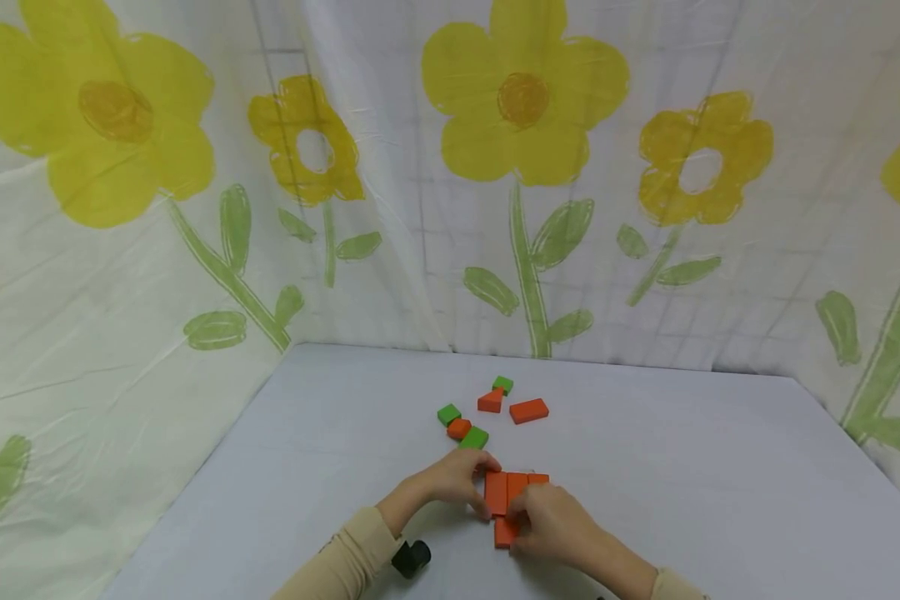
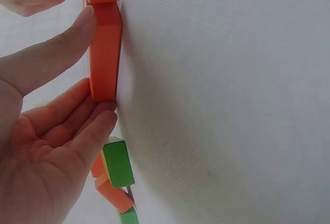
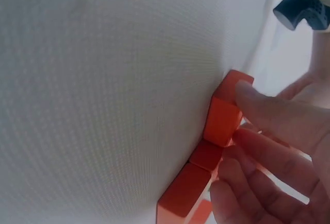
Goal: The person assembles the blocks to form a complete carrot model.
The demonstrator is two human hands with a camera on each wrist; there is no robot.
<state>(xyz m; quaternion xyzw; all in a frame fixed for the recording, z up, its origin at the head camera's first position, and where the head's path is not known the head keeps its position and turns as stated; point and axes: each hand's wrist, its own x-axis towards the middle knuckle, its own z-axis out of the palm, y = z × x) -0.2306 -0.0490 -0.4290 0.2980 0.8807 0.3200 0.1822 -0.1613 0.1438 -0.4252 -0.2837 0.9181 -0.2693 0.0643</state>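
Four-plus orange blocks (image 1: 496,493) clustered on the desk (image 1: 682,450), head view (hands hide some), probably light, stiff, best held by opposite sides; three loose orange pieces (image 1: 528,411), three green pieces (image 1: 473,438) | left wrist: left hand (image 2: 46,154), fingers pinching a long block (image 2: 104,54) endwise | right wrist: right hand (image 3: 281,154), fingers gripping an end block (image 3: 223,121)

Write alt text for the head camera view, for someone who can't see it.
A person's left hand and right hand grip adjoining orange-red rectangular blocks on a pale table. Farther back lie small green blocks and more orange-red pieces; behind hangs a white sheet printed with large yellow flowers.
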